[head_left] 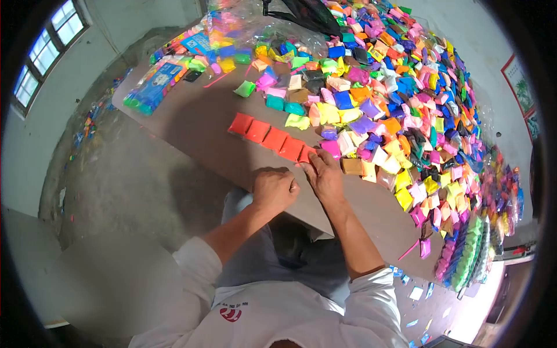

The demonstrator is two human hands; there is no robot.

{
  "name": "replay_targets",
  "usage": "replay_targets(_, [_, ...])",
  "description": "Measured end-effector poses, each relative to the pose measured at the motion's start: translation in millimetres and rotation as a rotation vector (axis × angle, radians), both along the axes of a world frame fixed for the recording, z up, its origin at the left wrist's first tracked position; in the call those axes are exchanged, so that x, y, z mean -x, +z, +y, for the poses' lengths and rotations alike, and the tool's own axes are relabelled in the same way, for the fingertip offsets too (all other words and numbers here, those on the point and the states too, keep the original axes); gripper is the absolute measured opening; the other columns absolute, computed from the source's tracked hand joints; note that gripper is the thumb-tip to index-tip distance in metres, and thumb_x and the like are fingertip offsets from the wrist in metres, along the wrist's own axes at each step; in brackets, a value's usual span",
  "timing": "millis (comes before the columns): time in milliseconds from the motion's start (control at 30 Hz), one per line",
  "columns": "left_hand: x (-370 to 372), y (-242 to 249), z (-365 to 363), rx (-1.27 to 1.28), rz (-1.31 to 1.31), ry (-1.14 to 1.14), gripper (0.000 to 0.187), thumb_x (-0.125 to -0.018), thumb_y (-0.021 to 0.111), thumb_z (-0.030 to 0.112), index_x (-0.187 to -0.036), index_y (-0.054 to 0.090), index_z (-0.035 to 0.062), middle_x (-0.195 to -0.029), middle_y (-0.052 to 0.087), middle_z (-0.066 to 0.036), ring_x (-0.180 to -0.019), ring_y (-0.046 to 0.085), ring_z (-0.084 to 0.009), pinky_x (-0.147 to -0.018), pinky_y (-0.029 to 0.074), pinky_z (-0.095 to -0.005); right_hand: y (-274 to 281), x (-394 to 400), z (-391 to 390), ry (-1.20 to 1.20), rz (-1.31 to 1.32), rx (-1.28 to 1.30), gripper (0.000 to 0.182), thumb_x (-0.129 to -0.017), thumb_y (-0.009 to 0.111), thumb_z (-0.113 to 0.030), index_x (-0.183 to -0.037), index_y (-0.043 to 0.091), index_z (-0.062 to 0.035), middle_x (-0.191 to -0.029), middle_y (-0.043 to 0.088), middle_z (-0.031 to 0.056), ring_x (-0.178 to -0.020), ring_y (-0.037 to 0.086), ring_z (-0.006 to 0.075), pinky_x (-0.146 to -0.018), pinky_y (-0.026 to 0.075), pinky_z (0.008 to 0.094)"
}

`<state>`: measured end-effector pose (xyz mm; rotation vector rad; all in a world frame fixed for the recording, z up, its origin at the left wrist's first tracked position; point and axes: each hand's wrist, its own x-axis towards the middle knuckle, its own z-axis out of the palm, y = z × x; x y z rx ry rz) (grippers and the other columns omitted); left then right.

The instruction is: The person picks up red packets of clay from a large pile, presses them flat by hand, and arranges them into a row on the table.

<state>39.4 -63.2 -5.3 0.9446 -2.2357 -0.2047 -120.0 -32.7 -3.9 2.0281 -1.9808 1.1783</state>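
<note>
Several red packets [274,139] lie in a slanting row on the brown table, edge against edge, each a small pillow-shaped pouch. At the near right end of that row, my right hand [326,178] has its thumb and fingers closed on the last red packet [307,153], partly covering it. My left hand [275,191] is curled into a fist by the table's front edge, just below the row and apart from it. Whatever its fingers may hold is hidden.
A large heap of small coloured packets [394,93] covers the back and right of the table [197,130]. Filled clear bags [154,87] lie at the far left, and strips of packets [467,252] at the right end. A black bag [310,16] sits at the back.
</note>
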Motion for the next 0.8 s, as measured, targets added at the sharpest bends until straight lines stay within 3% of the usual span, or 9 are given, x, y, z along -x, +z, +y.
replay_targets(433, [3.4,2.3,-2.6,0.028,-0.109,0.014,0.015,-0.068,0.059,0.018,-0.06,0.059,0.0054,-0.055,0.058,-0.015,-0.052,0.059,-0.032,-0.056,0.048,-0.0435,13.8,-5.8,6.1,0.004,-0.009,0.056,0.039,-0.08,0.07,-0.026,-0.107,0.061,-0.001,-0.116,0.056,0.0209,-0.098,0.06,0.037,-0.078,0.051,0.0414])
replay_targets(700, [3.1,-2.4,-2.1,0.11,-0.063,-0.019,0.013,-0.067,0.06,0.015,-0.059,0.055,0.0054,-0.054,0.056,-0.014,-0.052,0.058,-0.0333,-0.053,0.047,-0.0447,4.8,-0.9,6.1,-0.017,-0.066,0.065,0.033,-0.083,0.068,-0.023,-0.106,0.062,-0.0002,-0.107,0.059,0.0204,-0.09,0.061,0.0381,-0.075,0.052,0.0403])
replay_targets(800, [3.7,-2.9,-2.0,0.061,-0.062,-0.033,0.013,-0.067,0.059,0.016,-0.06,0.055,0.0058,-0.056,0.057,-0.014,-0.054,0.057,-0.0338,-0.057,0.047,-0.0445,11.8,10.4,1.9,-0.011,-0.115,0.182,0.028,-0.084,0.064,-0.017,-0.107,0.061,-0.0012,-0.102,0.059,0.0201,-0.09,0.059,0.0381,-0.076,0.05,0.0417])
